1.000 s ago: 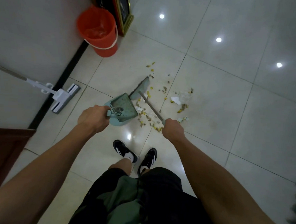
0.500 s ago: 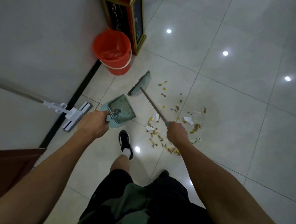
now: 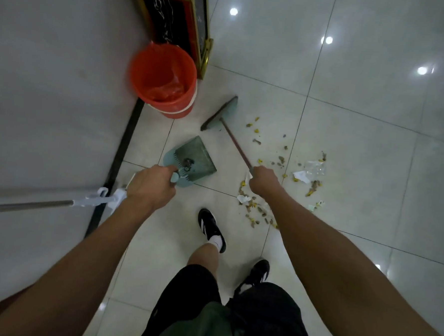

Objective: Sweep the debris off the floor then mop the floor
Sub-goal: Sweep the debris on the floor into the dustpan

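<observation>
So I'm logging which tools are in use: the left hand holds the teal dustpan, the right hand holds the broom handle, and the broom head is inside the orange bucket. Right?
Not quite. The head view shows the teal broom head on the tiled floor beside the orange plastic bucket, not inside it. The rest holds: the left hand grips the teal plastic dustpan, the right hand the broom handle.

An orange bin [image 3: 164, 78] with a red liner stands against the grey wall [image 3: 52, 79]. Just behind it stands a gold-framed black cabinet [image 3: 178, 17].
</observation>
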The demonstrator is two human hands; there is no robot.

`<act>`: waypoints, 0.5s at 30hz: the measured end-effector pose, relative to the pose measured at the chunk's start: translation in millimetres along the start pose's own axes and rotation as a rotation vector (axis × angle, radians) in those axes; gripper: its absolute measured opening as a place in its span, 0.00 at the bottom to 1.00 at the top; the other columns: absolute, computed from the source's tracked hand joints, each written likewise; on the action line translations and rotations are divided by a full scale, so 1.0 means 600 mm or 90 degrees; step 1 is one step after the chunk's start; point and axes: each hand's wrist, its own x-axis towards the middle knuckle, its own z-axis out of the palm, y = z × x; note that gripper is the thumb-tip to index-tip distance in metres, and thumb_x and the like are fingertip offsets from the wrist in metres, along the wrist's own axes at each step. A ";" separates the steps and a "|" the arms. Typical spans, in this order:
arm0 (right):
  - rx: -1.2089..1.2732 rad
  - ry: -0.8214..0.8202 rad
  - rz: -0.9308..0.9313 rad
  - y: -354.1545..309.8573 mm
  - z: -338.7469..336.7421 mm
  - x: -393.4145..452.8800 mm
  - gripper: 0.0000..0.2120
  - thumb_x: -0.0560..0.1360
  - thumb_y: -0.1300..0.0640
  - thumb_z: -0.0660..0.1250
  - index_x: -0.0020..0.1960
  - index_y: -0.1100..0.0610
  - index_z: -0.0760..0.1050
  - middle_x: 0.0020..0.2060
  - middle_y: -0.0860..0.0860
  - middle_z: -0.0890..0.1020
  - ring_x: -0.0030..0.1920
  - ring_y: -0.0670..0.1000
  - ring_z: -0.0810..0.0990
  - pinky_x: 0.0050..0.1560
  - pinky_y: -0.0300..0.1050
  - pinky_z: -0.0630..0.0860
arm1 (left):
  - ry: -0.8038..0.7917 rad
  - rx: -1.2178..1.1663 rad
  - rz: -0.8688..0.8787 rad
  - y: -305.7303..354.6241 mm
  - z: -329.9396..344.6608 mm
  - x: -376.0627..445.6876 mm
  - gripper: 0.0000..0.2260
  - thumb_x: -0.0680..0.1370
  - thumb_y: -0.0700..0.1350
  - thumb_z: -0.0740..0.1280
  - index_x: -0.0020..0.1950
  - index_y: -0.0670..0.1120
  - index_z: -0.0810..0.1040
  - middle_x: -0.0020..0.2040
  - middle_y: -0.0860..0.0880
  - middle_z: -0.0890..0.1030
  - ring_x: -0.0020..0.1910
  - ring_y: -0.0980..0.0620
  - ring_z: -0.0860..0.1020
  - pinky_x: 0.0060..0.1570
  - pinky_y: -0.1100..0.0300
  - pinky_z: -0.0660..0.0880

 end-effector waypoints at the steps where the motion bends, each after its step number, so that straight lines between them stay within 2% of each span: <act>1: -0.004 -0.004 0.017 0.004 -0.001 -0.002 0.14 0.77 0.64 0.58 0.62 0.62 0.73 0.58 0.60 0.77 0.54 0.59 0.79 0.45 0.43 0.72 | 0.000 0.005 0.004 -0.001 -0.007 0.010 0.09 0.76 0.47 0.65 0.55 0.50 0.78 0.45 0.43 0.82 0.43 0.38 0.81 0.39 0.53 0.74; 5: -0.023 -0.003 0.067 0.024 0.003 -0.024 0.17 0.77 0.63 0.61 0.65 0.60 0.73 0.59 0.59 0.78 0.57 0.59 0.79 0.54 0.49 0.78 | -0.004 0.023 0.028 0.015 -0.029 0.034 0.11 0.76 0.47 0.66 0.58 0.51 0.78 0.48 0.43 0.83 0.44 0.39 0.82 0.40 0.54 0.74; 8: -0.015 0.008 0.083 0.044 0.014 -0.049 0.17 0.76 0.62 0.64 0.65 0.60 0.73 0.58 0.59 0.78 0.57 0.59 0.79 0.54 0.50 0.78 | -0.014 0.038 0.051 0.033 -0.034 0.035 0.10 0.76 0.46 0.66 0.57 0.50 0.78 0.49 0.43 0.83 0.44 0.40 0.82 0.41 0.53 0.76; 11: 0.014 0.013 0.111 0.078 0.031 -0.082 0.17 0.77 0.61 0.62 0.65 0.60 0.73 0.57 0.58 0.78 0.56 0.59 0.80 0.51 0.49 0.77 | -0.019 0.061 0.072 0.057 -0.030 0.028 0.11 0.76 0.46 0.66 0.59 0.50 0.77 0.49 0.44 0.83 0.44 0.41 0.82 0.41 0.54 0.75; 15: 0.009 -0.011 0.109 0.140 0.059 -0.139 0.16 0.77 0.63 0.61 0.64 0.61 0.73 0.58 0.59 0.78 0.57 0.58 0.79 0.53 0.49 0.78 | -0.018 0.094 0.105 0.082 -0.013 0.001 0.13 0.77 0.47 0.66 0.61 0.50 0.76 0.50 0.44 0.83 0.44 0.42 0.81 0.40 0.56 0.75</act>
